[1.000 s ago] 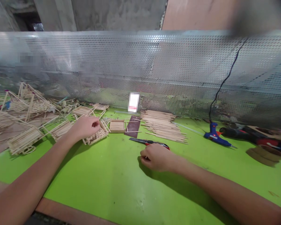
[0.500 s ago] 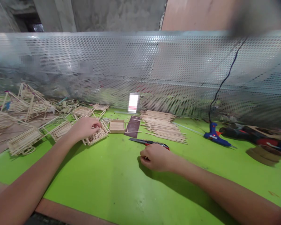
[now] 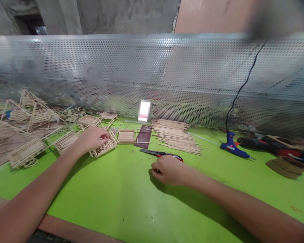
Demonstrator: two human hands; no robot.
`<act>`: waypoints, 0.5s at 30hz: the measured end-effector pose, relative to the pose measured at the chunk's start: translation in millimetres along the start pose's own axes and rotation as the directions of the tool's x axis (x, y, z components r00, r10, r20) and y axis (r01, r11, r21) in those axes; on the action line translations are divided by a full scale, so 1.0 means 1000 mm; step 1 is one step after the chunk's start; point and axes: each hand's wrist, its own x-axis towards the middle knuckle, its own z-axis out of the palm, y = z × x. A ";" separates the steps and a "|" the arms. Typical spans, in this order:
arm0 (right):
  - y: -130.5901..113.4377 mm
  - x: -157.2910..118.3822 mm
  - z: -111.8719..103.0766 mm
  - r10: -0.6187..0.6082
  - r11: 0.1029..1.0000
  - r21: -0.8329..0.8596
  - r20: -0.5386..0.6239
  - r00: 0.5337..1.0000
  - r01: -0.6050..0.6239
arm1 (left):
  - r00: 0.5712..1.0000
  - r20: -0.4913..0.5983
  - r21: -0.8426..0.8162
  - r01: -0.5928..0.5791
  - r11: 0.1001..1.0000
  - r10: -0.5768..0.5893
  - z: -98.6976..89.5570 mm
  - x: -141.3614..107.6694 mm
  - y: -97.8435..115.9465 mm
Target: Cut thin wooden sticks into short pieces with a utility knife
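My left hand (image 3: 92, 139) reaches over a small stick-built box (image 3: 105, 152) that holds many short cut stick pieces (image 3: 106, 145). Its fingers are pinched together at the pieces; what they grip, if anything, is hidden. My right hand (image 3: 170, 169) rests on the green table, closed, with a pale bit just showing between thumb and fingers. Directly behind it lies a red and black utility knife (image 3: 152, 153), its blade pointing left. To the right of the box is a shallow stick tray (image 3: 126, 136), beside a dark flat sheet (image 3: 143, 136).
Long thin sticks (image 3: 176, 135) lie in a pile at the back middle. On the right are a blue glue gun (image 3: 234, 148) with its cord and a roll of brown tape (image 3: 285, 167). Stick models (image 3: 31, 111) crowd the left. A perforated metal panel (image 3: 142, 67) borders the back.
Hardly anything differs. Both hands keep their places, with only slight finger movement in the left over the box. The knife and sticks have not moved.
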 end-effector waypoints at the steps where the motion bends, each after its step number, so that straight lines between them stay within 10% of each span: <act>1: 0.000 0.000 0.000 0.002 1.000 -0.005 0.002 1.000 -0.002 | 1.000 0.002 -0.001 -0.004 1.000 0.004 -0.001 0.000 0.001; 15: -0.001 -0.001 -0.001 0.000 1.000 -0.011 -0.001 1.000 0.000 | 0.968 -0.055 -0.008 -0.245 0.970 0.244 0.015 -0.013 0.044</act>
